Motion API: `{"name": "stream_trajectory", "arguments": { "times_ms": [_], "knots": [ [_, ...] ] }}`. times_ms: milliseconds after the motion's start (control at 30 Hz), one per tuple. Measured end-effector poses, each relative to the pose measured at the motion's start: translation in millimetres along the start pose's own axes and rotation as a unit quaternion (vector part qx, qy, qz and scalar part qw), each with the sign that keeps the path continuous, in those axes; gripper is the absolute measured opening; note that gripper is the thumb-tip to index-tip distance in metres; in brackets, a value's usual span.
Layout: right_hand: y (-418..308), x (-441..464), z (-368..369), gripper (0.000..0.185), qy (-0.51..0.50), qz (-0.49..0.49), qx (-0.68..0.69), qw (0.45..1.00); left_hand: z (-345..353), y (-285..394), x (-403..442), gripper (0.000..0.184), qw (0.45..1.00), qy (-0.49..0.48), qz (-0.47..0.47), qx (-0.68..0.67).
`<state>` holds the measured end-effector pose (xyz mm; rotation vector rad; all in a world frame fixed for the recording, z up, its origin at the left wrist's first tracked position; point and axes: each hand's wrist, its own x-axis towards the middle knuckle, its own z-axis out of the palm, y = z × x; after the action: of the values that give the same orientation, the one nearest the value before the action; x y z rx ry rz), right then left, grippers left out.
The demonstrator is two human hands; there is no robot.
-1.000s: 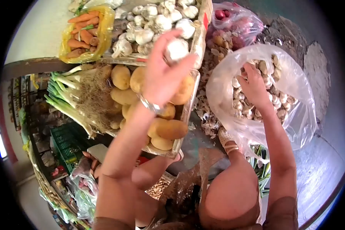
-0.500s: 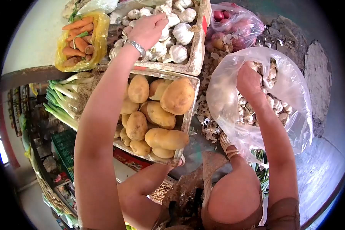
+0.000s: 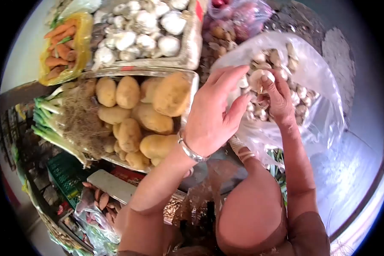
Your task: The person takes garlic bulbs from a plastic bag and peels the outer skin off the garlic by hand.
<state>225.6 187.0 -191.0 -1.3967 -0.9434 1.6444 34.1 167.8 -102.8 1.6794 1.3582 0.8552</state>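
Observation:
My right hand (image 3: 279, 96) grips a garlic bulb (image 3: 260, 81) between thumb and fingers, above an open clear plastic bag (image 3: 324, 68). More garlic bulbs (image 3: 301, 96) lie in that bag. Close to the held bulb, on its left, is my left hand (image 3: 215, 113), with a silver bracelet at the wrist. Its thumb and fingers are apart and nothing shows between them. Beyond the left arm, a crate (image 3: 192, 51) holds large white garlic bulbs (image 3: 145, 23). Nearer to me, potatoes (image 3: 158, 117) fill a second crate (image 3: 191, 91).
Carrots (image 3: 64, 51) sit in a yellow bag at the far left, with leeks (image 3: 55, 115) below them. A bag of red onions (image 3: 239, 21) stands behind the garlic bag. Sweet potatoes (image 3: 104, 200) and a green basket (image 3: 66, 175) are at the lower left. My knee (image 3: 251, 209) is in front.
My left hand has left the garlic crate and come right, beside my right hand. The right hand has lifted a garlic bulb out of the pile. The whole view has shifted.

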Motion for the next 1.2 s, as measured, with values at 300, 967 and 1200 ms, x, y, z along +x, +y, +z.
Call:
{"name": "stream_trajectory", "arguments": {
  "times_ms": [300, 967, 1200],
  "knots": [
    [2, -64, 19, 0.048, 0.021, 0.045, 0.07, 0.996, 57, -17, -57, 0.066, 0.92, -0.074, -0.205, -0.326],
    [46, -56, -13, 0.016, -0.043, 0.023, 0.036, 0.998, -59, 2, 91, 0.038, 0.984, 0.135, -0.082, -0.075],
    [60, -51, -11, 0.016, -0.061, 0.041, 0.068, 0.995, -109, -70, 178, 0.062, 0.826, 0.074, -0.043, 0.557]
  ]
}}
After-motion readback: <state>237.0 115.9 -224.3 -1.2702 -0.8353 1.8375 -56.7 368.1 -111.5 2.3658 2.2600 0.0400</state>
